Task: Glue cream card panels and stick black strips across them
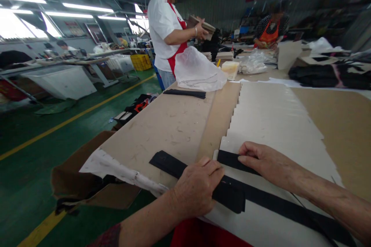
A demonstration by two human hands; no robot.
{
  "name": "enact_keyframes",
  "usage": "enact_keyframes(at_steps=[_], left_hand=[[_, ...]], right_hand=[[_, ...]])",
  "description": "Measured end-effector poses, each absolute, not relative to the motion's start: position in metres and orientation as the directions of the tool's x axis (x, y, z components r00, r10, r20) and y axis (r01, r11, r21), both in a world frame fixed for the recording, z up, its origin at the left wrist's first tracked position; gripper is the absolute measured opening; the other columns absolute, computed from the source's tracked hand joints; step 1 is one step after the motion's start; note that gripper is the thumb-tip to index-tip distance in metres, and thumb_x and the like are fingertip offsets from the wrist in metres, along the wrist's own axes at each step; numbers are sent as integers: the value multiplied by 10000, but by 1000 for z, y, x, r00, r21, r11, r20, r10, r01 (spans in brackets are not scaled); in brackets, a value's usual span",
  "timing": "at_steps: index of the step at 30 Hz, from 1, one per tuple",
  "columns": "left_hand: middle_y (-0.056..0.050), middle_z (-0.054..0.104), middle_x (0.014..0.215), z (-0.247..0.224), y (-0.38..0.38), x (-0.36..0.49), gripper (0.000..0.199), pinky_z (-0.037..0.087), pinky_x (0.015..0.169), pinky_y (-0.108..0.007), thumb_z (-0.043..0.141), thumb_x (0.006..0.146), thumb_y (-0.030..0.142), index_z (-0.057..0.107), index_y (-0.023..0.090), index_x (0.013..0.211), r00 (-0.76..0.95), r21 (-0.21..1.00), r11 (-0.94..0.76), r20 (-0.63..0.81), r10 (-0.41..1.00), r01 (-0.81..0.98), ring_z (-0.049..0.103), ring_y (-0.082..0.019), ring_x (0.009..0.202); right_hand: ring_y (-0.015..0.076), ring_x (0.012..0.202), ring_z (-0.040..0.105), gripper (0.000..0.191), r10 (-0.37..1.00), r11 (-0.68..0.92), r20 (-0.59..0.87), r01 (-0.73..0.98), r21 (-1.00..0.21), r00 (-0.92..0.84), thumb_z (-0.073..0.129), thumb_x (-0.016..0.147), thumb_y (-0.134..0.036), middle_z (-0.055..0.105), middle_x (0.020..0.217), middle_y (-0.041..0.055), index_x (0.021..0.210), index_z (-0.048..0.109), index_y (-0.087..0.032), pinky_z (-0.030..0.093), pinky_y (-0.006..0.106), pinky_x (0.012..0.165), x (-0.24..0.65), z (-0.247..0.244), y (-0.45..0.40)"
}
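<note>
My left hand point(199, 183) is closed over a stack of black fabric strips point(166, 164) near the table's front edge. The ends of that stack stick out on both sides of my fist. My right hand point(257, 156) pinches the edge of a single black strip point(232, 159) between thumb and fingers. This strip lies on a row of overlapping white sheets point(266, 123). Below it, a long black strip point(290, 204) runs across the sheets toward the lower right, passing near my left hand. Part of it is hidden under my right forearm.
Another bundle of black strips point(185, 93) lies farther up the brown tabletop point(162, 127). Beyond it are a white plastic bag point(199, 71) and a yellowish block point(231, 68). A person in a red apron point(166, 34) holds flat boards point(203, 27). An open carton point(84, 170) stands at the left.
</note>
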State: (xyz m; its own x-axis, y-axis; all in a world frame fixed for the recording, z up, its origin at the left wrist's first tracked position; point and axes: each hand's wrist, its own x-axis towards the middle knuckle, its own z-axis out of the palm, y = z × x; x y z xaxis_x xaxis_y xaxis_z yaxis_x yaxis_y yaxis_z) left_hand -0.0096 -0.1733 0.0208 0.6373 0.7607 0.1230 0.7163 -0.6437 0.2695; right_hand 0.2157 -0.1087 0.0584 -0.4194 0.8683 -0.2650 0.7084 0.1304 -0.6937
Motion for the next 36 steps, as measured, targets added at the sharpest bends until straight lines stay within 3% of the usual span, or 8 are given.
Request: enact_keyframes(at_steps=[12, 21, 36], left_hand=[[-113, 582, 1170, 14, -174, -12, 539, 513, 873, -421, 608, 750, 248, 532, 157, 1275, 627, 258, -637, 131, 768, 726, 533, -285, 1029], [-164, 459, 1449, 13, -173, -14, 564, 496, 951, -474, 636, 734, 286, 529, 157, 1272, 637, 227, -649, 132, 760, 727, 502, -327, 1165], [-199, 412, 1503, 13, -175, -14, 560, 484, 964, -478, 634, 753, 315, 534, 145, 1277, 644, 198, -651, 107, 758, 733, 479, -344, 1193]], right_hand=[[153, 674, 560, 103, 861, 184, -261, 745, -641, -437, 478, 897, -281, 661, 724, -9, 877, 565, -230, 379, 289, 629, 211, 49, -105], [152, 638, 552, 82, 869, 178, -273, 776, -606, -412, 488, 900, -275, 643, 670, -19, 884, 558, -235, 368, 284, 607, 207, 47, -103], [153, 636, 565, 71, 866, 173, -289, 786, -593, -408, 490, 897, -266, 635, 669, -22, 875, 553, -239, 368, 281, 601, 205, 45, -103]])
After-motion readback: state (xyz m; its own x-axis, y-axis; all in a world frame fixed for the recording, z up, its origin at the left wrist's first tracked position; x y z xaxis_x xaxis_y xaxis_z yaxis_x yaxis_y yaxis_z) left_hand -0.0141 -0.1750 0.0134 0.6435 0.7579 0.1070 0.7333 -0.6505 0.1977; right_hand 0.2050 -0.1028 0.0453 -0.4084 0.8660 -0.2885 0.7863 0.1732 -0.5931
